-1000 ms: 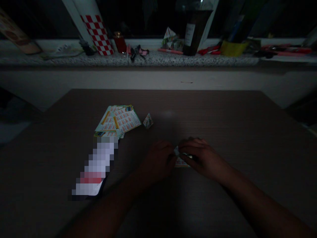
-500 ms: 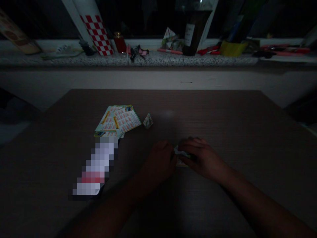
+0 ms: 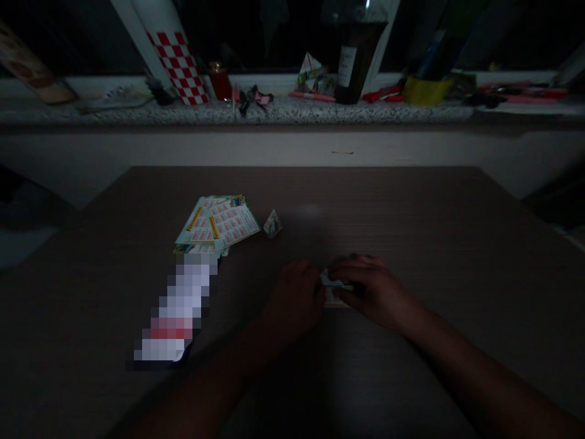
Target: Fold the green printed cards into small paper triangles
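Note:
A small printed paper slip (image 3: 335,297), partly folded, lies on the table between my hands. My left hand (image 3: 299,292) is curled at its left edge, fingers bent and mostly in shadow. From the right, my right hand (image 3: 370,286) pinches the paper, fingers over its top and thumb at the near side. Both palms hide much of the slip. Up and to the left stands a little folded paper piece (image 3: 273,224), with a fanned stack of printed paper slips (image 3: 233,222) beside it.
A phone-like slab with a blurred screen (image 3: 180,311) lies left of my forearm on the wooden table (image 3: 411,207). Behind, the granite sill (image 3: 283,113) carries a checkered can (image 3: 183,67), a dark bottle (image 3: 350,67), a red bottle (image 3: 220,82) and a yellow container (image 3: 427,90).
My right thumb has shifted slightly, and a bit more of the paper shows between my hands. The stack and the small folded piece stay put.

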Available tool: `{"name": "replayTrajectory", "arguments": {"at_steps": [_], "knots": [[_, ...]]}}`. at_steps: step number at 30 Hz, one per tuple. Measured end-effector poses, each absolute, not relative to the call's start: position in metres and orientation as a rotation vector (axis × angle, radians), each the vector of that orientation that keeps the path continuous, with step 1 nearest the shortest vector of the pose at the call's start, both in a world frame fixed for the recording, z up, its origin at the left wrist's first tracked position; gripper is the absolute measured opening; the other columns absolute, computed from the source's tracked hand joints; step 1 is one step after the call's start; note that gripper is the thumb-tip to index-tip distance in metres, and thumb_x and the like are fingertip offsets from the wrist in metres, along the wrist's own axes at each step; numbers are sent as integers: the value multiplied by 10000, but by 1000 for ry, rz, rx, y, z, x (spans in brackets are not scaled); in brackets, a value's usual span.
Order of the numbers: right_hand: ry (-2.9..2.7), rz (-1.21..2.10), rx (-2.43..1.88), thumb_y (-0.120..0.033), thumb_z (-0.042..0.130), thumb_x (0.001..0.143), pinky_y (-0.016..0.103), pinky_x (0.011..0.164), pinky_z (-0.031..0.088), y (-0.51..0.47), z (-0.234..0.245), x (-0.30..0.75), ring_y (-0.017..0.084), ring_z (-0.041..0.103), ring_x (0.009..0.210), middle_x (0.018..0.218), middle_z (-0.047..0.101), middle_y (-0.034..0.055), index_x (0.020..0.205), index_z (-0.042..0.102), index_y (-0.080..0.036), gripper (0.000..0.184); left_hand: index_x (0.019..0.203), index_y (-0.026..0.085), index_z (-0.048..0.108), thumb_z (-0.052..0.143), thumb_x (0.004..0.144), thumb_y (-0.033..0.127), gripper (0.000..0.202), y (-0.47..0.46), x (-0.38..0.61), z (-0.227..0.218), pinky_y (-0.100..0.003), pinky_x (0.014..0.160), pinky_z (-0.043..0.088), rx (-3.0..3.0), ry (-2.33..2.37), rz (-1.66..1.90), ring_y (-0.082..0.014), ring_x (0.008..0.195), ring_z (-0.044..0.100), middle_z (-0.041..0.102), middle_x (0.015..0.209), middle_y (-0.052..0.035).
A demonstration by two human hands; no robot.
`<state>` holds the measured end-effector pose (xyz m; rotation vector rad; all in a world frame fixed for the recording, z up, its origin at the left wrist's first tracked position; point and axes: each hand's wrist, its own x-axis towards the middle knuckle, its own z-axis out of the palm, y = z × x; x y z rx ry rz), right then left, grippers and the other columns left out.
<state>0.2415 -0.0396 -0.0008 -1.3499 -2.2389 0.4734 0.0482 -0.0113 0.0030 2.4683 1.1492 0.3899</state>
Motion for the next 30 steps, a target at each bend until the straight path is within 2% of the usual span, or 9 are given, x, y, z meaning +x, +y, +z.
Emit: {"name": "replayTrajectory", "arguments": {"at_steps": [5,11,13,17,19,30], "knots": [[-2254,600,-1284,-122,603,836,415,918,421,-41,0,257,224,604,1071,1170,687,44,1128,627,-277,331,850,145,580,506,861,188,86,-12,47,1,-358,839,467,2453,1153,421,-215,906,541,580,937,-85],[-2253,675,-1260,-44,537,817,415,925,443,-42,4,262,219,597,1071,1197,673,50,1153,613,-270,412,835,164,571,506,851,194,73,-11,47,-2,-353,819,468,2496,1168,421,-209,882,548,579,915,-70],[-2256,683,-1269,-55,547,818,422,926,439,-42,5,261,223,590,1073,1193,673,50,1155,608,-266,403,832,167,570,534,851,252,95,-12,50,-1,-364,810,464,2521,1188,415,-220,883,549,581,907,-73],[-2276,679,-1278,-41,551,806,421,918,434,-41,6,259,224,592,1044,1149,686,51,1158,608,-263,421,886,155,576,599,811,473,327,-16,60,2,-438,819,431,2567,1312,390,-277,920,543,589,930,-100],[-2276,669,-1272,-37,554,795,414,903,444,-40,5,259,224,600,1021,1131,691,52,1139,619,-262,415,870,167,576,615,790,504,349,-18,63,4,-460,808,410,2575,1373,353,-295,929,541,596,935,-102],[-2229,713,-1309,-46,555,812,428,932,453,-41,7,258,220,600,1062,1178,679,47,1174,603,-268,427,738,180,594,663,744,353,187,-4,33,23,-472,784,396,2397,1467,135,-292,874,576,645,817,-66]]}}
